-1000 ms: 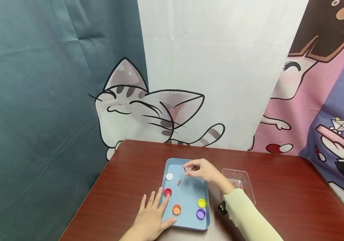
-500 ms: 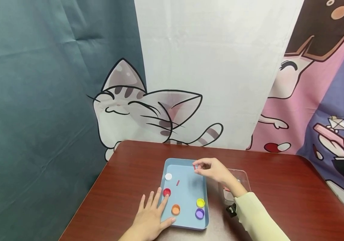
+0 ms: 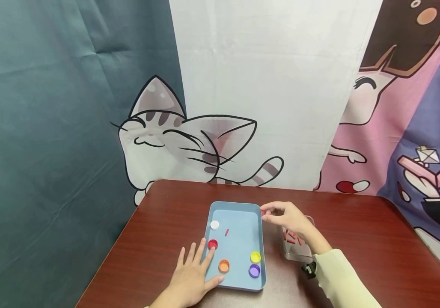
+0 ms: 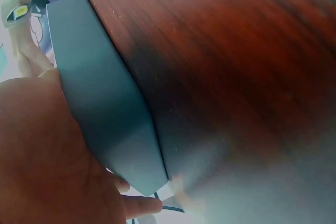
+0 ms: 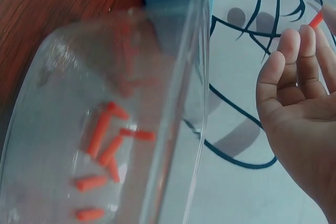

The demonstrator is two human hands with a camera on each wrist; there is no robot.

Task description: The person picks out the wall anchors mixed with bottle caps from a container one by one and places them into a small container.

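My right hand point(image 3: 287, 217) pinches a small red stick point(image 5: 316, 20) between thumb and fingertips, just past the far right edge of the blue tray point(image 3: 239, 280). Spread over the tray's near left edge is my left hand point(image 3: 192, 273), fingers straight; in the left wrist view it lies against the tray's outer wall point(image 4: 105, 93). One red stick point(image 3: 226, 232) lies on the tray floor. Around it sit a white cap point(image 3: 214, 225), a red cap point(image 3: 212, 244), an orange cap point(image 3: 224, 266), a yellow cap point(image 3: 255, 257) and a purple cap point(image 3: 254, 270).
Right of the tray stands a clear plastic box point(image 3: 298, 258), partly behind my right forearm. Several loose red sticks point(image 5: 98, 132) lie inside it. Both containers stand on a dark red wooden table point(image 3: 181, 209), with a printed curtain point(image 3: 281, 85) behind it.
My right hand has moved right with the red stick, from above the tray's far part to beyond its right edge. My left hand stays in place on the tray.
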